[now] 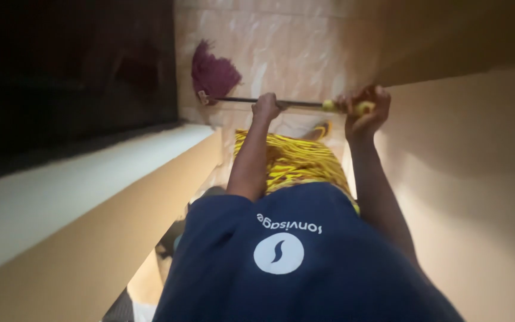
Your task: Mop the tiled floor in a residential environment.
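Nearest the camera: dark blue shirt with a round white emblem, then a yellow patterned cloth below it. Two bare arms reach out to one mop. Left hand is clenched around the thin dark mop handle at mid-shaft. Right hand is wrapped around the yellow grip at the handle's end. The mop's long axis runs straight across the view, with the head pointing to the person's left. One mop head, maroon and stringy, rests on the pale marbled tile floor. Smooth beige walls flank both sides, with a pale ledge on the left.
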